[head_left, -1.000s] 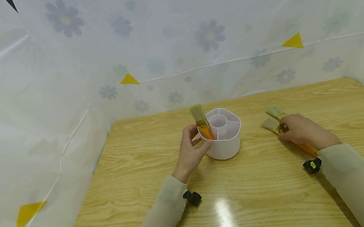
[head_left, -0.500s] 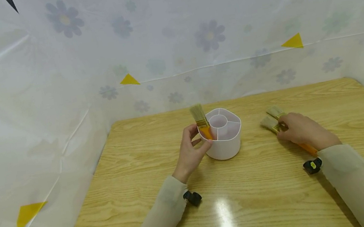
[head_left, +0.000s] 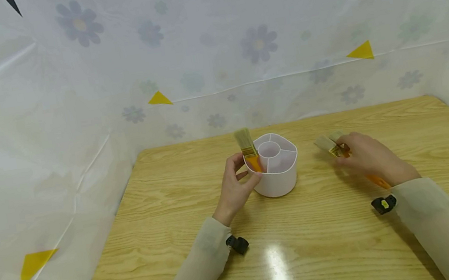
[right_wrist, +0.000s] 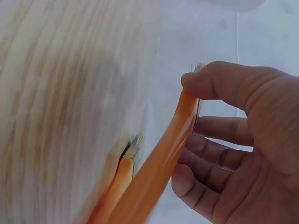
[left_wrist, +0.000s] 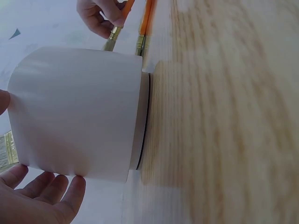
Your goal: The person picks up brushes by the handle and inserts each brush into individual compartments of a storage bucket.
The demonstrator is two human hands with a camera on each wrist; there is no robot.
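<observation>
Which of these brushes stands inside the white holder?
The bristles-up brush by the left hand; the right hand grips another brush, and the third brush lies on the table.

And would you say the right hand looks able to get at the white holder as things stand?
Probably yes: nothing visible stands between the right hand, which pinches a brush, and the white holder, while the left hand grips the holder's left side.

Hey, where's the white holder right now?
In the head view, the white holder stands on the table between the left hand, which holds it, and the right hand; one brush sticks out.
</observation>
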